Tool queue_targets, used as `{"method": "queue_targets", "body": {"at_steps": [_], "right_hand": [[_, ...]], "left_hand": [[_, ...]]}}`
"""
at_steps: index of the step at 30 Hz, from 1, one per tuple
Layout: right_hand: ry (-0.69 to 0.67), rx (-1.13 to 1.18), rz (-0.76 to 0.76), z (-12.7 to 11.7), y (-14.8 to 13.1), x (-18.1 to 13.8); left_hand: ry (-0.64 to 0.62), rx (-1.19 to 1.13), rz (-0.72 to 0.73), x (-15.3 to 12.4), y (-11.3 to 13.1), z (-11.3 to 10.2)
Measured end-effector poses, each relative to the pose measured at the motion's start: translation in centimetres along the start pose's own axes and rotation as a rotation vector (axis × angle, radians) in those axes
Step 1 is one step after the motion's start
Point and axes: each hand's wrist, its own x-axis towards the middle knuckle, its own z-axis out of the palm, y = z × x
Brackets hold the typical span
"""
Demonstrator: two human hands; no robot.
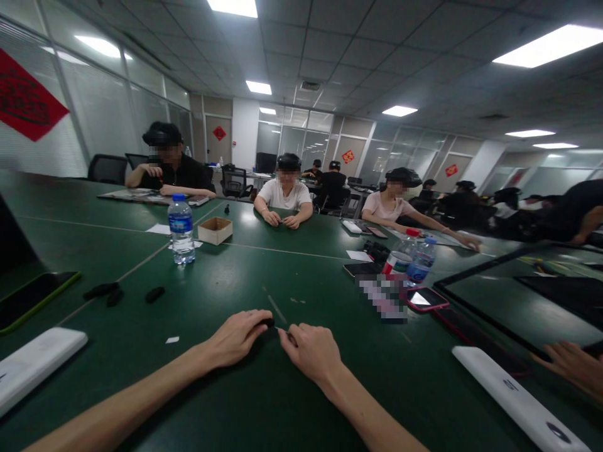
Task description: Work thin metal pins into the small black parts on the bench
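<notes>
On the green tabletop [226, 402], my left hand [238, 339] pinches a small black piece [269, 322] between thumb and fingers; its exact kind cannot be made out. Close beside it, my right hand [313, 351] is closed, thumb and index finger pressed together around something small and dark that the fingers mostly hide. A thin pale tip shows in the narrow gap between the two hands. Farther left lie small black lumps [154, 294], similar in colour to the held piece. A white paper scrap [172, 340] rests near my left forearm.
A water bottle [181, 229] and a small open box [215, 231] stand ahead to the left. White power banks [42, 358] lie at both sides. Phones [426, 299], bottles [421, 260] and a dark-framed panel [490, 270] occupy the right. A co-worker's hand [577, 370] touches the right side; others sit opposite.
</notes>
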Motion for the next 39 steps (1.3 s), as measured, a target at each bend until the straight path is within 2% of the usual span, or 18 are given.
{"method": "queue_targets", "body": {"at_steps": [7,17,28,39], "right_hand": [[0.023,0.011,0.014,0.2,0.0,0.0],[0.018,0.047,0.009,0.2,-0.2,0.0],[-0.003,0.031,-0.009,0.3,-0.6,0.0],[-0.028,0.029,-0.013,0.0,-1.0,-0.2]], "left_hand": [[0.005,-0.033,-0.087,0.0,1.0,-0.5],[-0.025,0.027,-0.017,0.0,0.6,-0.4],[0.006,0.099,-0.05,-0.3,0.4,-0.2],[-0.014,0.081,0.012,-0.5,-0.4,0.5]]}}
